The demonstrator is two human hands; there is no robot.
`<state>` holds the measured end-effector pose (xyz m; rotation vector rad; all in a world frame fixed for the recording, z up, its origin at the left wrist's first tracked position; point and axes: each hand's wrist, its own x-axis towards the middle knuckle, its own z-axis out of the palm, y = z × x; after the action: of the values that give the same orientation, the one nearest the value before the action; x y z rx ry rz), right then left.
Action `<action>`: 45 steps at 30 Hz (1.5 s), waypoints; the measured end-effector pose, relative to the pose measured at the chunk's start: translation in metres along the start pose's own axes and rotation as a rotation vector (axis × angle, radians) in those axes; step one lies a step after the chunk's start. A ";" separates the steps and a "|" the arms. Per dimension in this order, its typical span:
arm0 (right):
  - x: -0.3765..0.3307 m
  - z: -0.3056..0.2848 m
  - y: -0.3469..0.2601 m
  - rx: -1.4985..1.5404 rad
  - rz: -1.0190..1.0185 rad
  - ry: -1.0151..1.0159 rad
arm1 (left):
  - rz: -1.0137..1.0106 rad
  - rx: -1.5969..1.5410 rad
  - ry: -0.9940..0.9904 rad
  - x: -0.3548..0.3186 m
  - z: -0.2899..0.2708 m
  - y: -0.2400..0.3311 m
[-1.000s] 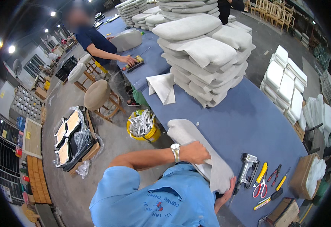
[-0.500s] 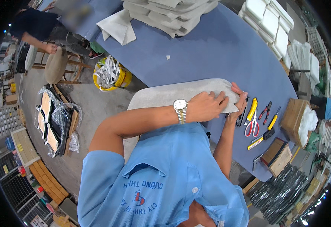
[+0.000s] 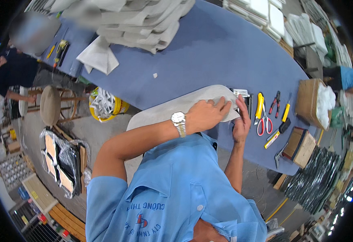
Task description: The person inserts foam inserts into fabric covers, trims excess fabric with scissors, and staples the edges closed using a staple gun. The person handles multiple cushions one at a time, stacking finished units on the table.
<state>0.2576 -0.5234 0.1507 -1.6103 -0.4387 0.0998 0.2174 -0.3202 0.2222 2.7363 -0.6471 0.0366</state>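
The left hand (image 3: 206,115) lies flat, fingers spread, pressing down on the right end of a pale grey padded cover (image 3: 172,111) that rests at the near edge of the blue table (image 3: 209,52) and overhangs it toward the person. The right hand (image 3: 241,123) comes up at the cover's end with fingers curled around the edge; its grip looks closed on the fabric there, though the fingertips are partly hidden behind the cloth. A silver wristwatch (image 3: 179,121) sits on the left wrist. The cover looks soft and light, a floppy upholstered piece that would sag and fold if lifted by one corner, so it is probably best held along an edge with both hands, or pinned flat with a palm as it is now. Just beyond the right hand sits a dark metal hand tool (image 3: 243,99), partly covered by the cloth; beside it lie a yellow utility knife (image 3: 259,105), red-handled scissors (image 3: 262,126), and small pliers (image 3: 274,101). A stack of similar cushions (image 3: 144,20) stands far back on the table, and a yellow bucket of scraps (image 3: 106,105) sits on the floor to the left.
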 end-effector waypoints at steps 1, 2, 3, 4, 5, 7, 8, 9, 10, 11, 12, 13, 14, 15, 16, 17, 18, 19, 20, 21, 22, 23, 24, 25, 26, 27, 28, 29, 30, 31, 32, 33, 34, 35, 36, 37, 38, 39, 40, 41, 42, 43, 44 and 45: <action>0.000 -0.002 -0.006 -0.066 0.020 -0.055 | 0.004 -0.016 -0.017 0.000 0.000 -0.004; -0.005 -0.011 -0.011 -0.150 0.050 -0.097 | -0.037 -0.102 -0.078 0.005 -0.002 -0.007; 0.001 -0.013 -0.017 -0.241 0.003 -0.135 | -0.072 -0.182 -0.147 0.009 -0.007 -0.014; 0.006 -0.012 -0.026 -0.323 0.020 -0.120 | -0.109 -0.259 -0.221 0.015 -0.009 -0.021; 0.012 -0.015 -0.025 -0.362 -0.015 -0.109 | -0.067 -0.322 -0.204 0.021 -0.006 -0.031; 0.021 -0.017 -0.021 -0.396 -0.034 -0.081 | -0.019 -0.429 -0.174 0.030 0.001 -0.048; 0.025 -0.017 -0.016 -0.395 -0.016 -0.062 | -0.034 -0.439 -0.171 0.035 0.002 -0.049; 0.029 -0.016 -0.013 -0.390 -0.001 -0.049 | -0.057 -0.446 -0.166 0.037 0.002 -0.050; 0.032 -0.017 -0.009 -0.363 0.000 -0.042 | -0.082 -0.453 -0.160 0.038 0.002 -0.049; 0.039 -0.016 -0.005 -0.331 -0.005 -0.039 | -0.114 -0.425 -0.188 0.036 -0.002 -0.048; 0.044 -0.014 -0.003 -0.298 -0.011 -0.039 | -0.098 -0.425 -0.136 0.031 -0.002 -0.043; 0.046 -0.015 -0.004 -0.339 -0.001 -0.029 | -0.085 -0.424 -0.080 0.026 0.002 -0.036; 0.050 -0.015 -0.005 -0.368 -0.002 -0.029 | -0.085 -0.411 -0.018 0.024 0.005 -0.035; 0.055 -0.011 -0.006 -0.385 -0.009 -0.046 | -0.097 -0.392 -0.106 0.024 0.008 -0.038; 0.057 -0.014 -0.001 -0.400 0.034 -0.044 | -0.089 -0.428 -0.115 0.026 0.012 -0.040; 0.059 -0.014 -0.006 -0.416 0.057 -0.046 | -0.097 -0.451 -0.122 0.030 0.014 -0.046; 0.057 -0.021 0.004 -0.393 0.056 -0.062 | -0.078 -0.490 -0.144 0.035 0.014 -0.050; 0.054 -0.027 0.015 -0.414 0.066 -0.036 | -0.077 -0.449 -0.159 0.040 0.016 -0.049; 0.053 -0.030 0.016 -0.391 0.117 -0.025 | 0.020 -0.470 -0.095 0.045 0.030 -0.055; 0.051 -0.034 0.019 -0.385 0.153 -0.009 | 0.018 -0.452 -0.096 0.050 0.036 -0.054; 0.048 -0.035 0.027 -0.374 0.152 0.024 | 0.035 -0.442 -0.106 0.055 0.043 -0.052; 0.052 -0.032 0.028 -0.332 0.166 0.015 | -0.019 -0.384 -0.094 0.055 0.042 -0.050; 0.055 -0.031 0.030 -0.353 0.130 0.011 | -0.063 -0.335 -0.088 0.058 0.043 -0.044; 0.059 -0.029 0.024 -0.398 0.100 -0.024 | -0.092 -0.322 -0.109 0.058 0.039 -0.041; 0.058 -0.032 0.028 -0.412 0.177 0.004 | -0.105 -0.301 -0.138 0.061 0.036 -0.041; 0.061 -0.031 0.023 -0.419 0.255 -0.020 | -0.119 -0.307 -0.108 0.064 0.045 -0.042; 0.058 -0.042 0.043 -0.384 0.176 -0.037 | -0.119 -0.308 -0.086 0.066 0.053 -0.044; 0.055 -0.040 0.044 -0.330 0.136 -0.020 | -0.128 -0.316 -0.068 0.062 0.050 -0.046; 0.053 -0.040 0.041 -0.271 0.156 -0.037 | -0.132 -0.336 -0.045 0.062 0.046 -0.043; 0.053 -0.033 0.028 -0.250 0.128 -0.042 | -0.127 -0.372 -0.023 0.063 0.044 -0.046; 0.049 -0.031 0.017 -0.227 0.104 -0.045 | -0.126 -0.377 -0.016 0.064 0.045 -0.047; 0.052 -0.031 0.017 -0.241 0.092 -0.074 | -0.125 -0.382 -0.010 0.066 0.047 -0.049; 0.057 -0.032 0.017 -0.256 0.082 -0.102 | -0.123 -0.389 -0.006 0.069 0.048 -0.052; 0.054 -0.038 0.017 -0.280 0.089 -0.121 | -0.122 -0.415 -0.081 0.074 0.047 -0.054; 0.054 -0.048 0.010 -0.352 0.149 -0.190 | -0.119 -0.436 -0.081 0.078 0.053 -0.053; 0.068 -0.049 0.007 -0.420 0.216 -0.260 | -0.116 -0.460 -0.084 0.078 0.054 -0.060; 0.073 -0.051 -0.003 -0.629 0.312 -0.296 | -0.126 -0.526 -0.128 0.081 0.053 -0.061; 0.069 -0.057 0.004 -0.589 0.324 -0.287 | -0.069 -0.627 -0.144 0.084 0.065 -0.066; 0.063 -0.062 0.018 -0.555 0.203 -0.233 | -0.050 -0.507 -0.199 0.087 0.064 -0.068; 0.071 -0.060 0.014 -0.614 0.156 -0.293 | -0.076 -0.521 -0.174 0.084 0.055 -0.068; 0.076 -0.055 0.007 -0.601 0.099 -0.288 | -0.144 -0.481 -0.258 0.087 0.041 -0.066; 0.081 -0.056 0.006 -0.590 0.110 -0.318 | -0.137 -0.497 -0.227 0.087 0.042 -0.064; 0.083 -0.050 -0.002 -0.618 0.149 -0.221 | -0.070 -0.495 -0.150 0.085 0.039 -0.063; 0.080 -0.054 0.003 -0.581 0.195 -0.195 | -0.068 -0.451 -0.202 0.090 0.034 -0.053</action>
<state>0.3495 -0.5469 0.1688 -2.2260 -0.4865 0.3009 0.3195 -0.3256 0.1828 2.3363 -0.5359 -0.3617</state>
